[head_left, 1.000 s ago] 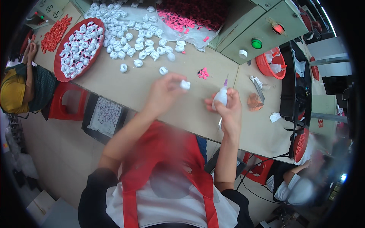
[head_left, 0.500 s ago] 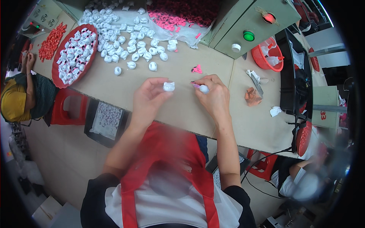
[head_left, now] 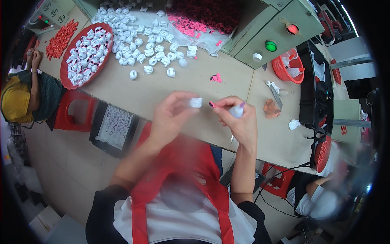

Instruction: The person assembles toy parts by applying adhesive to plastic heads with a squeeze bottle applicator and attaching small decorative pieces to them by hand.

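Observation:
My left hand (head_left: 167, 118) is closed on a small white rounded plastic part (head_left: 196, 102), held up between thumb and fingertips. Facing it, a short gap away, my right hand (head_left: 245, 127) pinches a small pink-and-black piece (head_left: 212, 105) in its fingertips. The same hand also keeps a small white squeeze bottle (head_left: 236, 112) with a purple tip against its fingers. Beyond the hands lies a little heap of pink pieces (head_left: 216, 77) on the table (head_left: 195, 69). Many white rounded parts (head_left: 152, 61) are spread at the back left.
At left stands a red basin (head_left: 64, 72) of white parts, near orange-red pieces (head_left: 61, 40). A green metal box (head_left: 280, 32) with buttons is at the back right. Beside it are a red basket (head_left: 300, 77) of bottles, tweezers (head_left: 274, 94) and crumpled brown paper (head_left: 271, 109). Other people sit either side.
Both hands have moved right and slightly nearer to me, and closer together. The bottle has turned in my right hand, its purple tip now away from the white part; the pink-and-black piece shows more plainly.

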The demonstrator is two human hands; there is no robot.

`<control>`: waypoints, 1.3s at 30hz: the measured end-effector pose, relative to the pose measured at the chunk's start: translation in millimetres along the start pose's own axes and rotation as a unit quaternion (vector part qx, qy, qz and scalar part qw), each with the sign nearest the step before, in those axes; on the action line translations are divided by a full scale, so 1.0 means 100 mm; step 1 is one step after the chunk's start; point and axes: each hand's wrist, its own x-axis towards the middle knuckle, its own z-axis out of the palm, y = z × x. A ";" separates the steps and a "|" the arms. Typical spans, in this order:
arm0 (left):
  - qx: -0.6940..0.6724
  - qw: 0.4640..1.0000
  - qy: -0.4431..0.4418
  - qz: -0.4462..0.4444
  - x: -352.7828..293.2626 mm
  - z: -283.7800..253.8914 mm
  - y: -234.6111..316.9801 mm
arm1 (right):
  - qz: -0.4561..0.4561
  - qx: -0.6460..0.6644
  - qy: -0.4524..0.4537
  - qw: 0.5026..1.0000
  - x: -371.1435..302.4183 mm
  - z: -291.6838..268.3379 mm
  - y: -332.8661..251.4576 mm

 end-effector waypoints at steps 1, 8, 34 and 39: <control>0.017 1.000 -0.023 0.005 -0.02 0.04 0.00 | -0.043 0.059 -0.023 0.997 -0.09 0.01 -0.07; 0.048 0.994 -0.053 0.088 -0.04 0.24 -0.01 | -0.035 0.043 0.037 0.998 -0.22 -0.02 -0.04; -0.094 0.993 -0.052 0.058 -0.10 0.23 0.01 | -0.238 -0.009 0.072 0.969 -0.18 0.13 0.04; -0.084 0.993 -0.059 0.062 -0.08 0.23 -0.02 | -0.195 0.069 0.017 0.978 -0.09 0.06 0.11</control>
